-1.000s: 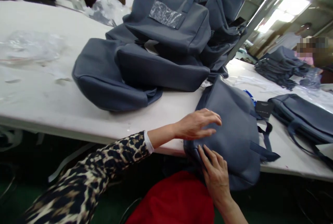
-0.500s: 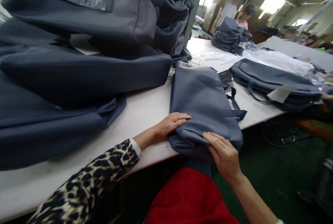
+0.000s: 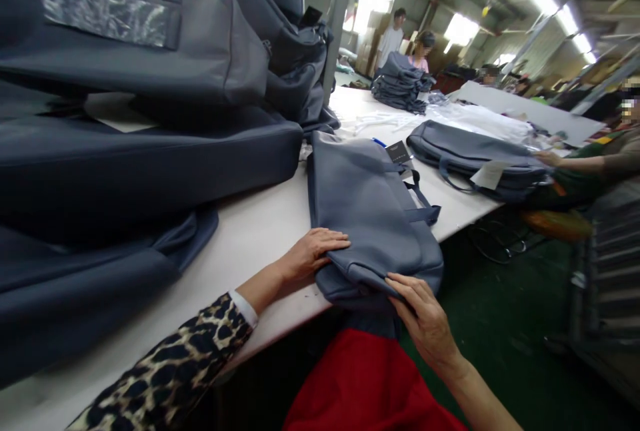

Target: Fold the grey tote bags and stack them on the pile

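Note:
A dark blue-grey bag point(image 3: 367, 197) lies flat on the white table point(image 3: 265, 224), its near end at the table's front edge and its strap handles toward the right. My left hand point(image 3: 313, 251) rests on the bag's near left edge, fingers together and stretched out. At the near end, my right hand point(image 3: 423, 311) has its fingers on top of a folded edge, with the thumb lower down, gripping it. A black tag point(image 3: 399, 152) lies beside the bag's far right side.
Large dark bags point(image 3: 150, 157) are piled on the left. Another bag point(image 3: 475, 154) with a white tag lies to the right, where a person's hand point(image 3: 549, 159) touches it. A folded stack point(image 3: 400, 84) stands farther back. A stool point(image 3: 557, 224) is at right.
The view has turned to the right, so the bags and table appear shifted left. Both hands remain on the bag in nearly the same places.

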`<control>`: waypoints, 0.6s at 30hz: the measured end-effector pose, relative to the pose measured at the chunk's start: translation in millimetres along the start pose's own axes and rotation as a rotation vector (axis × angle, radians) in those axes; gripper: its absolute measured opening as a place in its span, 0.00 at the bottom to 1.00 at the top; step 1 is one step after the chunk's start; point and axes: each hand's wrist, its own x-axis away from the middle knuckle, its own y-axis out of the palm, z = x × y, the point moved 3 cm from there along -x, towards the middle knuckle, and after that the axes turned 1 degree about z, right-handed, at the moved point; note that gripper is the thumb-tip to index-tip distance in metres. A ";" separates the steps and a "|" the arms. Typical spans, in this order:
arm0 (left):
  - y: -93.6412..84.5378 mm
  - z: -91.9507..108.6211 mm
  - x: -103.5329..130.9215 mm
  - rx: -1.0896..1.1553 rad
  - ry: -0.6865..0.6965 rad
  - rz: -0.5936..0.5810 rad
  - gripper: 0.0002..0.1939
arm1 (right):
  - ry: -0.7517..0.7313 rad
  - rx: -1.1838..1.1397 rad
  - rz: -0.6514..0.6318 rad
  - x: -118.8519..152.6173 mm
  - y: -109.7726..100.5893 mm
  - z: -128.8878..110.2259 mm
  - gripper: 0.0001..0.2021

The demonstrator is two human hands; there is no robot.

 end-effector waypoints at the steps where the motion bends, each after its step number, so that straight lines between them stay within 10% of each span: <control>1: -0.3 -1.3 0.7 0.037 -0.030 0.044 0.19 | 0.029 -0.027 0.015 3.2 -2.9 0.4 0.17; 9: -2.7 -1.4 9.4 1.034 -0.590 0.435 0.16 | 0.838 -0.497 0.575 46.9 -24.3 69.6 0.23; 18: -32.8 -7.5 17.1 0.963 -0.802 0.665 0.14 | 0.560 -0.531 0.373 -9.8 -12.7 24.4 0.24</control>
